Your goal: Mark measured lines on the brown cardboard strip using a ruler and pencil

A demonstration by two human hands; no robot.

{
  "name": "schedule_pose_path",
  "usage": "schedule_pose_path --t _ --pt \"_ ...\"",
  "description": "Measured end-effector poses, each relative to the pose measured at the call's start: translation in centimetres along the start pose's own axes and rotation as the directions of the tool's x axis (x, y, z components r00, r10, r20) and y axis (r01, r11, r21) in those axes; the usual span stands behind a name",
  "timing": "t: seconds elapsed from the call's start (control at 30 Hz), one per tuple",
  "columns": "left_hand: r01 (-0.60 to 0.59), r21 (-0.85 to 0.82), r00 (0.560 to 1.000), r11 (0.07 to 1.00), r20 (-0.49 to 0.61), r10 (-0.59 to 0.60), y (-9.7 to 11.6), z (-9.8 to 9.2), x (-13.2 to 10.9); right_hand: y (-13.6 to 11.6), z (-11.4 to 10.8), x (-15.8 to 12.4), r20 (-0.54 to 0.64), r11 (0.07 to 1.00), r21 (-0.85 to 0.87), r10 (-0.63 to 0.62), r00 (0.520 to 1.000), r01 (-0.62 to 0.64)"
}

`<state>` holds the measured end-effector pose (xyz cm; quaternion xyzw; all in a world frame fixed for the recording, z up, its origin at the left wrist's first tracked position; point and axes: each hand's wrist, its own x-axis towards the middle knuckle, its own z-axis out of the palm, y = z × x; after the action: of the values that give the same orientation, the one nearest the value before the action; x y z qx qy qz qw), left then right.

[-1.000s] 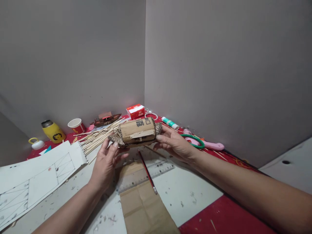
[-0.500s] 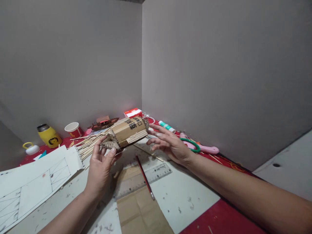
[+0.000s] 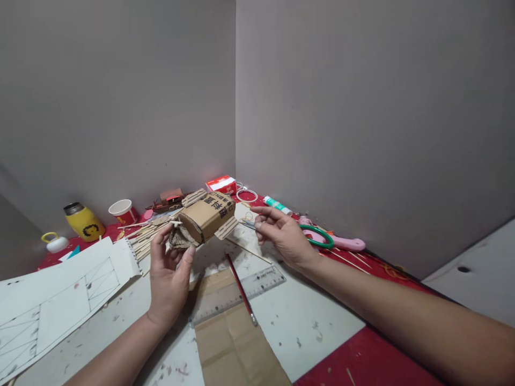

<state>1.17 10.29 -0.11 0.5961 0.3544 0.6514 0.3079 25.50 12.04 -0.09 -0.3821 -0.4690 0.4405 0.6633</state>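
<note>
Left hand (image 3: 171, 279) clamped on the end of the cardboard model (image 3: 209, 217)

We've got thumb and fingers pinched round the model's near, left end, and look, its printed body juts out beyond our grip, away and rightward, raised over the white work surface (image 3: 314, 327). Our right hand (image 3: 285, 236) waits just beside it, thumb and forefinger apart, clear of the cardboard. Below, a pencil (image 3: 242, 292) crosses the ruler (image 3: 267, 280).

Black Chinese characters (image 3: 220, 206) on cardboard model (image 3: 201, 217), ruler (image 3: 265, 281) print too small.
</note>
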Motion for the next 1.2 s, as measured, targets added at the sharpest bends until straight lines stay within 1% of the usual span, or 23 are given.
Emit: schedule_pose_path --t 0.13,0.43,0.7,0.87,1.0,1.2 --pt "-0.022 0.016 1.0 1.0 -0.011 0.022 -0.4 -0.1 -0.2 0.0 0.3 -0.4 0.008 1.0 -0.025 0.001 1.0 -0.001" --pt "-0.104 0.088 0.994 0.991 0.046 0.1 -0.9 -0.2 -0.7 0.0 0.5 -0.8 0.022 0.998 -0.051 -0.027 0.999 0.028" --pt "-0.135 0.086 0.99 0.987 0.047 0.131 -1.0 -0.2 -0.8 -0.1 0.6 -1.0 0.017 0.992 -0.103 -0.072 0.997 0.073" --pt "-0.119 0.117 0.992 0.986 0.059 0.113 -1.3 -0.4 -1.0 -0.2 0.7 -1.0 -0.014 0.984 -0.144 -0.105 0.994 0.102" --pt "-0.112 0.115 0.993 0.987 0.047 0.107 -1.5 -0.6 -1.1 -0.2 0.7 -0.9 -0.04 0.978 -0.166 -0.133 0.99 0.124" --pt "-0.095 0.088 0.995 0.992 0.047 0.091 -1.0 -0.4 -0.9 -0.3 0.8 -1.0 -0.05 0.974 -0.177 -0.151 0.987 0.14"
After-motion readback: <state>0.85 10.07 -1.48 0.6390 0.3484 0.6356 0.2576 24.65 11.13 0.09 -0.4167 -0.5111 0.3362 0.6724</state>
